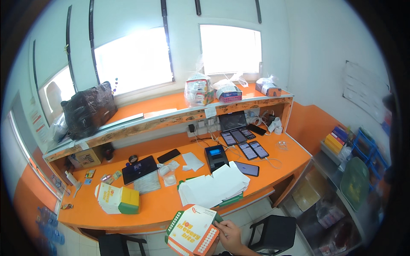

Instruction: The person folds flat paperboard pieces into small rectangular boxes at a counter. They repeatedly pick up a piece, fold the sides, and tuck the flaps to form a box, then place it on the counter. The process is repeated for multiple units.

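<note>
My right hand [229, 235] grips the right edge of a printed food carton [192, 230], its fingers closed on the card. The carton is white, green and orange with yellow lettering, and is held in front of the desk's near edge. My left hand does not show. On the desk just beyond lies a pile of carton blanks [213, 184], plain white faces up, with green edges poking out beneath. A second stack of printed cartons [115, 199], white, yellow and green, rests at the desk's left.
Several phones [247, 150] with cables, a black printer-like device [216, 158] and a dark tablet [140, 169] lie on the orange desk [171, 205]. Bagged goods [198, 91] stand on the raised shelf. Black stools [273, 232] flank me; a side rack [329, 187] is at right.
</note>
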The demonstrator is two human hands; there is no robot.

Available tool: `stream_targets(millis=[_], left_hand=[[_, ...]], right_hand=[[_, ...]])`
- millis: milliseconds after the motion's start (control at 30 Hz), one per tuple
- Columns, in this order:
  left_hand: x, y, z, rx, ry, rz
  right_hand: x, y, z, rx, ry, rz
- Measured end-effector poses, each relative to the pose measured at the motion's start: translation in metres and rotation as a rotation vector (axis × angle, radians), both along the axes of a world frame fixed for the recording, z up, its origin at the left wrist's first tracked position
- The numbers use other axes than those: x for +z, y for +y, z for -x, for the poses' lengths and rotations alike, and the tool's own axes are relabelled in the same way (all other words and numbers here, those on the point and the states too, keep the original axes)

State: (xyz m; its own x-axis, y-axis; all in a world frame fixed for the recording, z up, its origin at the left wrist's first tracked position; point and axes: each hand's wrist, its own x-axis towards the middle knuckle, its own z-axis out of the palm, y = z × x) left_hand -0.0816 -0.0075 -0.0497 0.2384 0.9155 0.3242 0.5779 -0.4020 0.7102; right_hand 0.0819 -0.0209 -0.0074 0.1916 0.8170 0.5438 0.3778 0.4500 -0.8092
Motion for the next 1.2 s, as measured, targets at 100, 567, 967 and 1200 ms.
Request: stream_targets(millis=[100,567,967,1200], left_hand=[[0.002,0.0,0.003,-0.003,0.0,0.01],[0.014,-0.003,0.02,0.0,0.018,0.088],[0.023,0.009,0.012,-0.114,-0.812,0.263],[0.008,0.019,0.014,-0.128,-0.783,0.532]], right_hand=[[-0.004,0.007,0.009,0.04,-0.015,-0.007],[0.021,0.027,0.045,0.348,-0.21,-0.356],[-0.002,0.023,0.012,0.079,-0.339,-0.14],[-0.003,0.006,-0.009,-0.003,-0.479,-0.175]])
